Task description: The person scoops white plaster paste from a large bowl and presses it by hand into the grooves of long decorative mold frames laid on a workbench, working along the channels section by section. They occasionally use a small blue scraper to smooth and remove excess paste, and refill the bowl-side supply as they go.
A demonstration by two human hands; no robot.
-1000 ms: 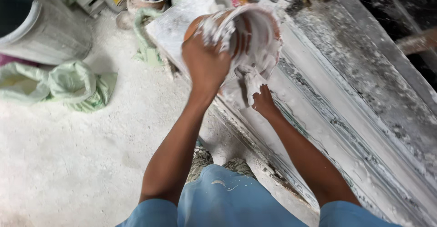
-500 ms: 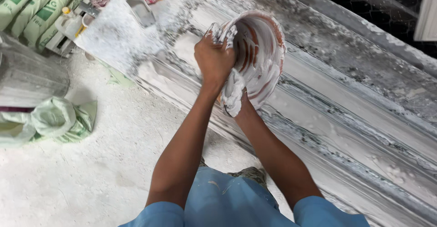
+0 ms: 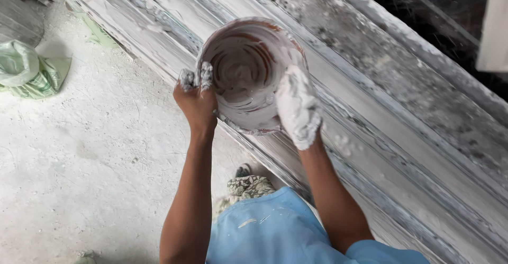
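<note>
A round bowl [image 3: 248, 68], reddish under a smear of white plaster, is tipped toward me above a long plaster moulding [image 3: 402, 137]. My left hand [image 3: 197, 99] grips its left rim, fingertips coated white and hooked over the edge. My right hand [image 3: 297, 108], fully covered in wet white plaster, presses against the bowl's right rim. Thin plaster residue lines the inside of the bowl.
The moulding runs diagonally from upper left to lower right, dusted grey-white. A green sack [image 3: 29, 69] lies on the white dusty floor [image 3: 79, 179] at the left. A dark gap and a white frame [image 3: 492, 26] sit at the upper right. My blue garment [image 3: 280, 232] fills the bottom.
The bowl has turned so its opening faces me. My right hand came out from below the bowl to its right rim, and the view moved closer along the moulding.
</note>
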